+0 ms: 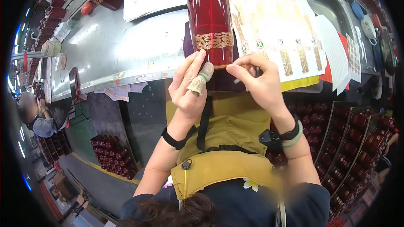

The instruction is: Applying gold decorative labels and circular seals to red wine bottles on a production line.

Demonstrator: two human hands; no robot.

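Bottle of glossy red glass (210,14), one: long axis 12–6, neck at 12 o'clock. Left hand (188,80), 7: extended fingers touching it; right hand (261,80), 5: fingertips pinched, contents unclear.

The bottle (210,12) is smooth and glossy, like glass, its gold band (214,40) shiny and metallic. The bench (109,54) is reflective metal, the finger cover (198,84) rough knitted cloth, the apron (227,166) matt cloth, the sticker sheet (269,25) paper.

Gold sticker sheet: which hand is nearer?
Right: the right hand is at the near left corner of the sheet; the left hand is farther left, at the bottle.
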